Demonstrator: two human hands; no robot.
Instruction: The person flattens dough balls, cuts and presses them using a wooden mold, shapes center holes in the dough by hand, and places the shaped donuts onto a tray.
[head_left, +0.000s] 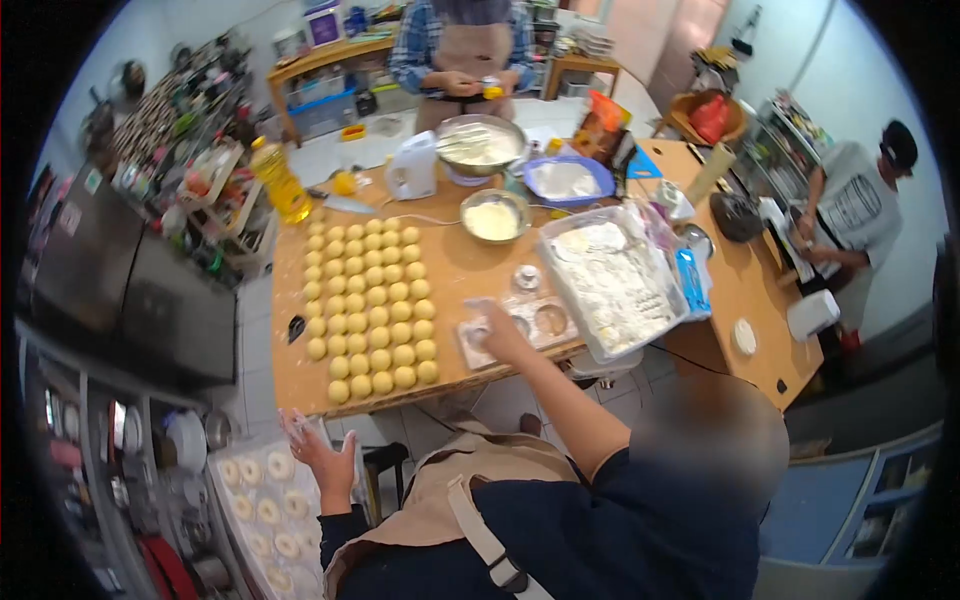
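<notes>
My left hand (pixel 325 458) is raised beside the table's front left corner, fingers spread and floury, with nothing in them. Below and beside it lies a tray (pixel 222 478) of ring-shaped dough pieces (pixel 268 511). My right hand (pixel 500 335) reaches over the left part of a floury wooden board with round hollows (pixel 560 338). Its fingers look stretched out and dusted white; whatever lies under them is hidden. Close behind the board stands a small white round object (pixel 526 277). Rows of round yellow dough balls (pixel 377 317) cover the table's left side.
A plastic tub of flour (pixel 622 295) stands right of the board. Behind are bowls (pixel 495 217), a mixing bowl with a whisk (pixel 480 143), a blue basin (pixel 569 181), an oil bottle (pixel 281 181) and a knife (pixel 342 201). Two other people work at the back and right.
</notes>
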